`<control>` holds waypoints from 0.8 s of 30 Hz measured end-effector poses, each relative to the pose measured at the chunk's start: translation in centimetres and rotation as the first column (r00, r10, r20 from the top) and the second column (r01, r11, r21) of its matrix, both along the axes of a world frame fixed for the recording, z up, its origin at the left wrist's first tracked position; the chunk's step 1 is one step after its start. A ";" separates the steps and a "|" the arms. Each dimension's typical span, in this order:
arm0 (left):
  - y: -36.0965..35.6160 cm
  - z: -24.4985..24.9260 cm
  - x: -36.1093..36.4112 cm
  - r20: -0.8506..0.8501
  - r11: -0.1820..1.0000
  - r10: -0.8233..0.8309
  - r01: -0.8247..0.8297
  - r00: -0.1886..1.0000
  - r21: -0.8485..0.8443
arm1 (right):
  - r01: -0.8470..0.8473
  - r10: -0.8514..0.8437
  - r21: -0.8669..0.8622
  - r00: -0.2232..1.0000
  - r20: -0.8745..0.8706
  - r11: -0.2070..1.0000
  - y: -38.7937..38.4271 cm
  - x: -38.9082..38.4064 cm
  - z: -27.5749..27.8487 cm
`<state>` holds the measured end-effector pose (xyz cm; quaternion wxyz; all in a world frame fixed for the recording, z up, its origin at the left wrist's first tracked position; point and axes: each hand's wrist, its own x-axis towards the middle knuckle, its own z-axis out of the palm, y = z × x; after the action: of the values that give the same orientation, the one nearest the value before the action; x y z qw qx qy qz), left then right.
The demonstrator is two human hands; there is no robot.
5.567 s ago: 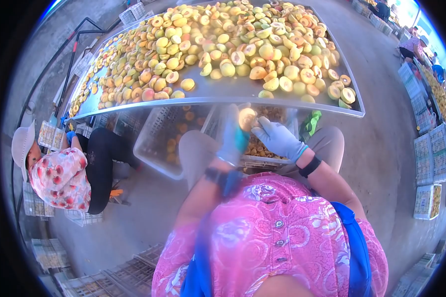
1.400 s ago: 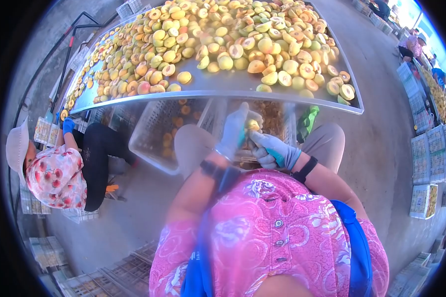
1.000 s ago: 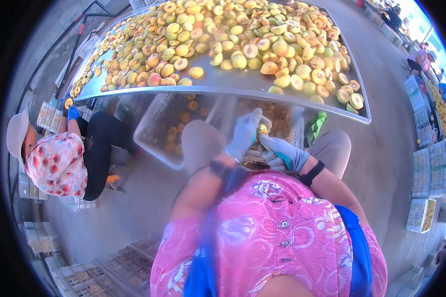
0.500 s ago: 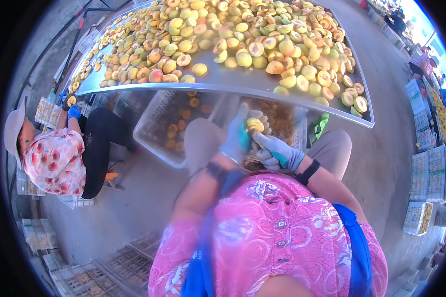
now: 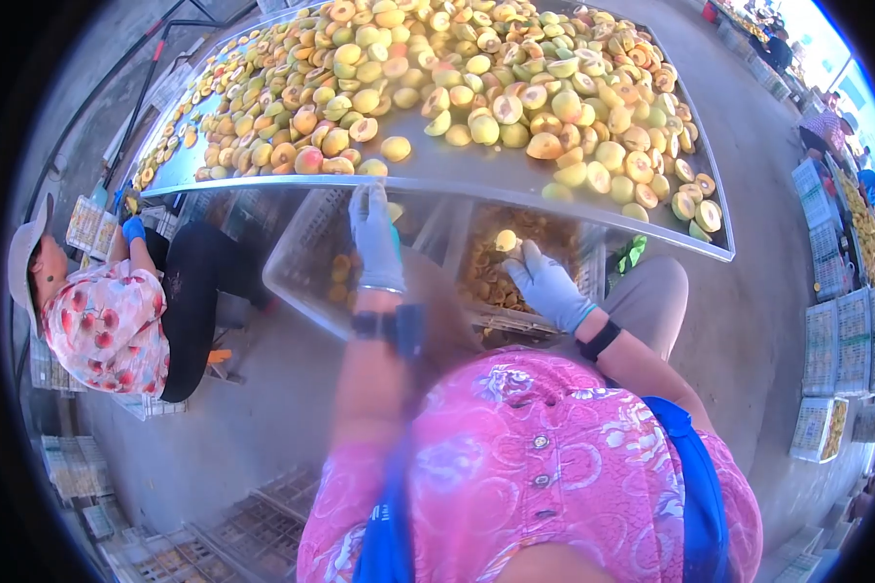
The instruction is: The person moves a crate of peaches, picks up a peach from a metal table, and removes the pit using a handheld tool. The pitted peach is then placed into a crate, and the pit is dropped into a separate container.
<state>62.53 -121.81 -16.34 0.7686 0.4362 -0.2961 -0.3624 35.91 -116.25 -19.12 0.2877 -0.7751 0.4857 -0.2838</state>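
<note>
Most of the fruit [image 5: 476, 87]: heaped on the metal table [image 5: 457, 175], whole and halved pieces mixed; we judge that the bulk is still to be handled.
Left hand [image 5: 374, 238]: raised to the table's near edge, fingers straight and close together; we see nothing in them.
Right hand [image 5: 546, 284]: fingertips pinched on a pale fruit piece [image 5: 506, 239], held above the crate.
Crate [image 5: 585, 280]: under the table edge, in front of the knees, well stocked with pieces.
Second crate [image 5: 297, 262]: to its left, only a few fruits inside.
Progress: we estimate early to midway.
</note>
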 end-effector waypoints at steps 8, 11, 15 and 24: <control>4.2 -2.8 -9.1 0.078 0.674 -0.730 0.697 0.679 0.244 | 0.007 -0.051 -0.177 0.968 -0.247 0.984 0.1 -0.7 3.2; 5.1 -2.4 -11.4 0.078 0.701 -0.694 0.647 0.716 0.301 | -0.056 -0.061 -0.301 0.929 -0.365 0.952 0.3 -2.1 3.2; 4.2 -4.7 -12.4 0.123 0.699 -0.694 0.625 0.709 0.347 | -0.009 -0.132 -0.270 0.855 -0.501 0.963 0.2 -4.4 3.9; 1.5 4.1 -14.2 0.919 0.992 -0.122 0.086 0.374 0.097 | 0.227 -0.245 -0.180 0.966 -0.083 0.957 -1.0 -10.0 4.4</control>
<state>48.36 -120.29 -12.27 0.4426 0.5569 -0.6941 -0.1108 25.94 -117.26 -14.71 0.1591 -0.7470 0.5631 -0.3155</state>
